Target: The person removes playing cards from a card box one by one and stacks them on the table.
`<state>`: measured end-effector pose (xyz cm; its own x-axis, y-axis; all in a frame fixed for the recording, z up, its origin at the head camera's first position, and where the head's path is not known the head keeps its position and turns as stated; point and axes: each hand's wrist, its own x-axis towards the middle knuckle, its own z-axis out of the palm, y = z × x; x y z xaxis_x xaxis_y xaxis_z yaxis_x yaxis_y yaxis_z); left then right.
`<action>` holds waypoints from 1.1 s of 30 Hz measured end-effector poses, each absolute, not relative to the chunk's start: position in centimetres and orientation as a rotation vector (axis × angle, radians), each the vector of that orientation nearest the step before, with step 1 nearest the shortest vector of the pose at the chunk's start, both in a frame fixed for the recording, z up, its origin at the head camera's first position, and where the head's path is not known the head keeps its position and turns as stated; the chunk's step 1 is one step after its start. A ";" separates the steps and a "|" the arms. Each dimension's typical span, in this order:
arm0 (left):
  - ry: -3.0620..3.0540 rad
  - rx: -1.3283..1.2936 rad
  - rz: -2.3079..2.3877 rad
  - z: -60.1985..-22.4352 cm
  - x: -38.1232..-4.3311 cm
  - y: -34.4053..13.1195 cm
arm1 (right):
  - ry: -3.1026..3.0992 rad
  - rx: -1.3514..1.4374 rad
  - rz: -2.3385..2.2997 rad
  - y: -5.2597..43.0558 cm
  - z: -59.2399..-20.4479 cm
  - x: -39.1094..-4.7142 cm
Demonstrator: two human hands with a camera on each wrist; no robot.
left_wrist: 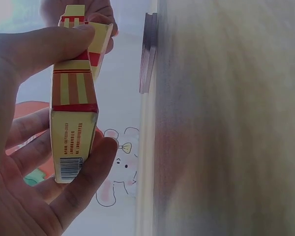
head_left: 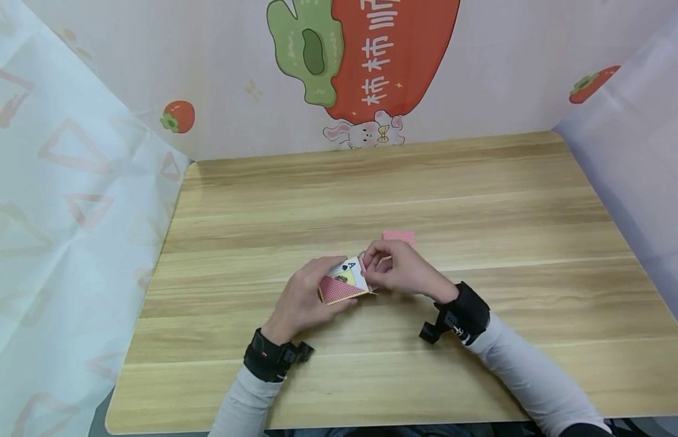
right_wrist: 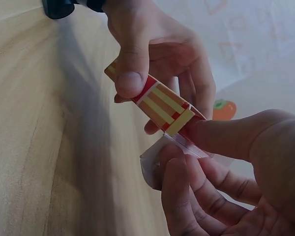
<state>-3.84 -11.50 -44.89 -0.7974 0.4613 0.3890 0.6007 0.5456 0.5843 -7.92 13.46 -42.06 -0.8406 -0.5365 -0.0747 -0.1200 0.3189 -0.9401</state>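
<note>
And there it was, a small card box (head_left: 345,282), held clear of the worktop (head_left: 426,376), tilted between two hands! The left hand (head_left: 311,294) had its grip clamped round the box, thumb along one narrow side, fingers round the other. Across at the open end, the right hand (head_left: 399,267) had its grip curled on the lid flap (right_wrist: 152,157), thumb pressed at the box mouth, fingertips tucked behind the flap.

What a busy little box it was! The broad face split on a slant: red-and-white patterning low down, then a white panel with a black A, a small black mark beneath it and a yellow picture. Printed box or card inside, you couldn't tell. Round the narrow side ran bands of red and stripes of orange and pale yellow, and the cream-coloured end carried tiny red print and a barcode (left_wrist: 70,168). The flap stood open, pale on the surface facing the right wrist camera.

Just beyond the right hand, flat on the worktop, lay a stack of red-backed cards (head_left: 400,235), partly hidden, apart from the box.
</note>
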 end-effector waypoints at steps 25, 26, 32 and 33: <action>-2.626 -0.857 -1.043 -45.0 -3.9 -11.6 | 2.039 -0.435 -1.490 14.7 -41.6 -8.6; -2.626 -0.854 -1.045 -45.0 -3.9 -11.6 | 2.038 -0.430 -1.485 14.8 -41.5 -8.7; -2.617 -0.820 -1.052 -45.1 -3.9 -11.7 | 1.999 -0.412 -1.491 15.6 -41.2 -9.3; -2.617 -0.812 -1.049 -45.1 -3.9 -11.7 | 1.988 -0.406 -1.498 15.8 -41.1 -9.4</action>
<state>-3.85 -11.68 -45.05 -0.8271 0.4146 0.3794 0.5619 0.5956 0.5740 -9.40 15.77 -41.12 -0.7673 -0.5749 -0.2842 0.1144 0.3133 -0.9427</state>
